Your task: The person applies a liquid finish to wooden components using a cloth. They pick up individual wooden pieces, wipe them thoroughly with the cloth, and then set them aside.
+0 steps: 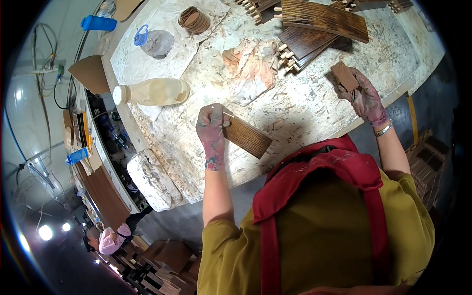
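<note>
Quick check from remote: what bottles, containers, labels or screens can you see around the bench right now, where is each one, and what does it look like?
Plastic bottle: lying on its side on the bench, left of the left hand; cream contents, white cap.
Clear jug: farther back on the bench; rounded, blue handle ring.
Blue bottle: upper left, lying flat.
Blue-capped bottle: on the side shelf at left.
No labels or screens are clear enough to make out.

Strong overhead light falls on the pale, stained worktop (305,108), which looks bright and nearly washed out at upper left. Short, soft shadows lie beside the dark stained wooden boards (322,19). The lower left is dim, with two glaring lamps (45,232). Fisheye curvature bends edges, a black vignette rings the frame, and the rim blurs slightly.
</note>
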{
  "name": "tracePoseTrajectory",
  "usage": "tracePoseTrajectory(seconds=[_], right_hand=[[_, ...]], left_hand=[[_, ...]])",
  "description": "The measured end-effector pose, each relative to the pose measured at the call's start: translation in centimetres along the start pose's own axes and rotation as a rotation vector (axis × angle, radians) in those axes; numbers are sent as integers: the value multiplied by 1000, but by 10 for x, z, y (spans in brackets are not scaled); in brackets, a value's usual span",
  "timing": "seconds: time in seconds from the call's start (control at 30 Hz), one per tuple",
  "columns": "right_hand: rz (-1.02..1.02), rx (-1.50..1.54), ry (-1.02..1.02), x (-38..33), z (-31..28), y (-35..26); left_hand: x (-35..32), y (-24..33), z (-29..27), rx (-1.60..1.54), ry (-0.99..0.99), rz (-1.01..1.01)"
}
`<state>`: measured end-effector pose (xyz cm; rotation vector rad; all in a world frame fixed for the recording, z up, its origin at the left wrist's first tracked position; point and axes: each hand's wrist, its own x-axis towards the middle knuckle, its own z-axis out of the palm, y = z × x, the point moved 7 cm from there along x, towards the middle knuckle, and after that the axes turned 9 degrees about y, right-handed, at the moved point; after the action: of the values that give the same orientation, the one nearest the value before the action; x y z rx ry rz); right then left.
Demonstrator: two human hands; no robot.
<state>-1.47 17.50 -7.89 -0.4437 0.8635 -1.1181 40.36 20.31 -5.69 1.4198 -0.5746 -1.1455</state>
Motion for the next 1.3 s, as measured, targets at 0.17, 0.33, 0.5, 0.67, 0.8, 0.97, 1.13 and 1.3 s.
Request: tracePoseTrajectory(seconds=[0.17,0.33,0.5,0.67,0.8,0.97,1.13,1.3], right_hand=[[-1,-7,-22,0,1,-1],[10,2,-30,2,0,0],[9,8,-47,2,2,0],[14,-1,-21,2,1,0],[19,0,7,0,3,-1],[6,-4,-4,0,4,-1],[-1,-13,8,-1,3,-1],[0,-28,6,-1,1,0]], left_hand=[[3,0,-4,-2,7,30],[6,-8,-6,-22,-85,25],[6,-5,-4,-50,-43,59],[4,-3,-6,-8,-35,21],[3,-5,-4,-4,-30,15],[5,1,-5,-42,-54,44],[2,-1,2,-2,-63,13],[13,9,-10,62,107,125]])
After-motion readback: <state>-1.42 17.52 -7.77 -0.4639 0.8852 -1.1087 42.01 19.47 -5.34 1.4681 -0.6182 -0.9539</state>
